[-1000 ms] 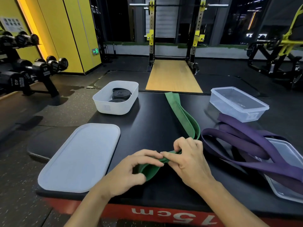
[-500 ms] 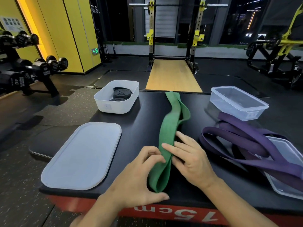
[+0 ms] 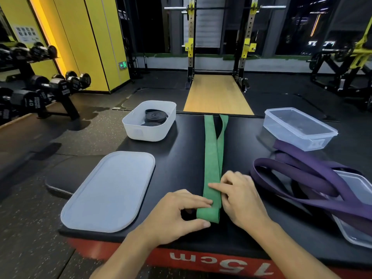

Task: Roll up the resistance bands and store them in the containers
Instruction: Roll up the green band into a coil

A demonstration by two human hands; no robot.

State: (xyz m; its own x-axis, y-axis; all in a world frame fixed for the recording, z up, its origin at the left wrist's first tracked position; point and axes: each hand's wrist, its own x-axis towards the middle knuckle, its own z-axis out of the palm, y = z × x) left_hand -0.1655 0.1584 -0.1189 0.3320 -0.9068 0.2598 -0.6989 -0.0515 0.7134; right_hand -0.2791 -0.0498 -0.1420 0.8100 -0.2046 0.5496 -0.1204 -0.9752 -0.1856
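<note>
Green band [image 3: 211, 158] now straight, left hand [image 3: 177, 214] pinching its end, right hand [image 3: 241, 200] gripping it, platform [image 3: 187, 170] marked 15cm

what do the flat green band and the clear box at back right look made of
Flat green band: likely rubber or latex, matte; it lies limp and folds over at its near end. Clear rectangular box: probably rigid plastic, glossy; see-through walls, moulded rim.

Left hand [image 3: 179, 214], right hand [image 3: 239, 200]: both bare, forearms behind them bare to frame edge, nails trimmed short.
</note>
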